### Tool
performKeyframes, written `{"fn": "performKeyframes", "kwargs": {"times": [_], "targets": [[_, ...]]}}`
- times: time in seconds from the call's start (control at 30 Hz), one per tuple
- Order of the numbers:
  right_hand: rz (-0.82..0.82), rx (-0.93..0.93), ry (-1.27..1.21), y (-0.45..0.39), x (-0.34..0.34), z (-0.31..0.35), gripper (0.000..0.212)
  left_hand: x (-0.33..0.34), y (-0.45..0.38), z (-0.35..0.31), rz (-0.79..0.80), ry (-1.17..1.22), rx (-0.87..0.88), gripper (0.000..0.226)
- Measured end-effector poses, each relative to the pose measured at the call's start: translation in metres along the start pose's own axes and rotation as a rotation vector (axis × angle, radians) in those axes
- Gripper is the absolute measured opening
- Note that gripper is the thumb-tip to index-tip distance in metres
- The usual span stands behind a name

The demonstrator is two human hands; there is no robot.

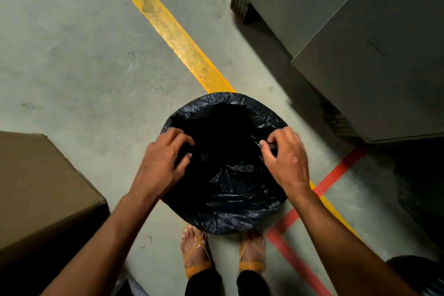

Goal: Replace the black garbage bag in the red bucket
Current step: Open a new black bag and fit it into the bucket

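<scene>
A black garbage bag (230, 199) is spread over a round bucket on the floor in front of my feet. The bag wraps over the rim all round, so the red bucket itself is hidden. My left hand (163, 161) rests on the bag's left rim with fingers curled into the plastic. At the right rim my right hand (286, 158) pinches a fold of the bag between thumb and fingertips. The bag's inside is a dark hollow.
A brown cardboard box (40, 185) stands to the left. A grey metal cabinet (360, 31) fills the upper right. Yellow (177, 38) and red (336, 173) floor lines cross near the bucket. Another dark bag (418, 271) lies at the lower right corner.
</scene>
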State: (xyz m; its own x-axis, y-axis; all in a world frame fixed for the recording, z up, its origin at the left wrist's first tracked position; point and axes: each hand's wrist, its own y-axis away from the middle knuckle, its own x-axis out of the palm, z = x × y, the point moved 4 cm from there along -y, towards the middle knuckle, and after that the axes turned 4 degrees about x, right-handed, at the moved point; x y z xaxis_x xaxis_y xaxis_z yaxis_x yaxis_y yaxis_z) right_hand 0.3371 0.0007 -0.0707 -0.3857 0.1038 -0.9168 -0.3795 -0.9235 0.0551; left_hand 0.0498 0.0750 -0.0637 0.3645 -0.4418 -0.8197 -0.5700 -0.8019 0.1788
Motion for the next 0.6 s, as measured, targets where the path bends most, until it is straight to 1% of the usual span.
{"fn": "performKeyframes", "kwargs": {"times": [0.03, 0.07, 0.1, 0.17, 0.2, 0.23, 0.27, 0.33, 0.4, 0.47, 0.53, 0.57, 0.6], "targets": [[-0.058, 0.14, -0.046, -0.003, -0.009, -0.013, 0.023, -0.012, 0.004, 0.01, -0.09, 0.008, -0.111, 0.034], [-0.064, 0.278, -0.078, -0.004, -0.012, -0.029, 0.029, -0.018, 0.01, 0.022, -0.132, 0.051, -0.247, 0.041], [-0.015, 0.418, -0.111, -0.004, -0.009, -0.047, 0.036, -0.019, 0.016, 0.032, -0.137, 0.119, -0.377, 0.048], [0.183, 0.673, -0.215, 0.002, 0.002, -0.075, 0.047, -0.01, 0.028, 0.045, -0.065, 0.272, -0.576, 0.055], [0.284, 0.752, -0.271, 0.008, 0.009, -0.084, 0.048, -0.002, 0.034, 0.049, -0.005, 0.336, -0.633, 0.054], [0.351, 0.782, -0.3, 0.013, 0.015, -0.091, 0.046, 0.005, 0.04, 0.052, 0.05, 0.382, -0.665, 0.05], [0.38, 0.776, -0.321, 0.018, 0.019, -0.096, 0.044, 0.012, 0.046, 0.056, 0.069, 0.401, -0.676, 0.044], [0.368, 0.753, -0.381, 0.026, 0.025, -0.103, 0.041, 0.022, 0.057, 0.064, 0.024, 0.472, -0.709, 0.035], [0.311, 0.736, -0.411, 0.029, 0.026, -0.107, 0.04, 0.028, 0.064, 0.072, -0.052, 0.616, -0.768, 0.034], [0.278, 0.721, -0.403, 0.029, 0.025, -0.107, 0.039, 0.032, 0.067, 0.077, -0.066, 0.684, -0.787, 0.033], [0.279, 0.667, -0.355, 0.028, 0.02, -0.104, 0.039, 0.031, 0.066, 0.076, -0.011, 0.616, -0.737, 0.033], [0.291, 0.611, -0.286, 0.026, 0.015, -0.097, 0.039, 0.027, 0.064, 0.073, 0.04, 0.487, -0.665, 0.034], [0.279, 0.536, -0.212, 0.024, 0.01, -0.091, 0.038, 0.02, 0.06, 0.068, 0.061, 0.309, -0.562, 0.036]]}}
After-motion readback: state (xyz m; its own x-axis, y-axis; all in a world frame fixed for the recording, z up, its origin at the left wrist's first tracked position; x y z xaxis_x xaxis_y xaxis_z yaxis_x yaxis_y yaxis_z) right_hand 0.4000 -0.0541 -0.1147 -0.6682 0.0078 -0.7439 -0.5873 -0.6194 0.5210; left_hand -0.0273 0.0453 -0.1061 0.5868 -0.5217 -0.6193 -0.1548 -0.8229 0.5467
